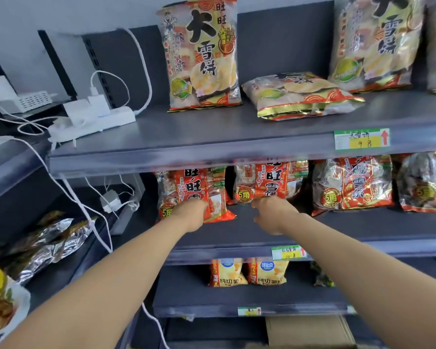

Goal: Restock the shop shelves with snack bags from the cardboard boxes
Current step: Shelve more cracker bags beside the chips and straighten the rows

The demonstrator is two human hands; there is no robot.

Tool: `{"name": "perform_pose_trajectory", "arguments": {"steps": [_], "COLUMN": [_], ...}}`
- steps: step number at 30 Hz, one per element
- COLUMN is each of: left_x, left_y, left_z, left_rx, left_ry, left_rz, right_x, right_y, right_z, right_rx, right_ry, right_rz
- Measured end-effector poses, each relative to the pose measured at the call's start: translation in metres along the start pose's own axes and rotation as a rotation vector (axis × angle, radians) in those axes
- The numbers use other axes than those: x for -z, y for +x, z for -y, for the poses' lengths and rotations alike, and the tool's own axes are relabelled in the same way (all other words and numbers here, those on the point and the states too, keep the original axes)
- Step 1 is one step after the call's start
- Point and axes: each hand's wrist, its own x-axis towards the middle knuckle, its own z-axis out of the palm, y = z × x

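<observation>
Centre of frame, middle shelf (237,229). The left hand (189,213) is curled on the lower front of a red rice-cracker bag (192,190) standing at the row's left end. The right hand (272,213), thumb held apart, reaches the base of the neighbouring red bag (270,181); whether its fingers pinch the bag cannot be told, since the bag hides them. To finish the step well, seat each bag upright on its bottom seam, face forward, level with the bags at right, behind the price label (288,252). A cardboard box (307,331) lies at the bottom of the frame.
</observation>
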Motion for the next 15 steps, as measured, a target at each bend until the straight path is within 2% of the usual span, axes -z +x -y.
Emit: {"name": "perform_pose_trajectory", "arguments": {"steps": [7, 13, 15], "left_x": [-0.031, -0.067, -0.074], "left_y": [0.028, 0.037, 0.045], "left_z": [0.021, 0.036, 0.041], "left_rx": [-0.037, 0.04, 0.074], "left_ry": [-0.056, -0.149, -0.198], "left_rz": [0.04, 0.141, 0.124], "right_x": [-0.01, -0.032, -0.037], "right_y": [0.039, 0.054, 0.059], "right_z": [0.01, 0.006, 0.004], "right_rx": [-0.103, -0.152, -0.148], "right_ry": [-0.026, -0.026, -0.023], "right_rz": [0.027, 0.056, 0.048]}}
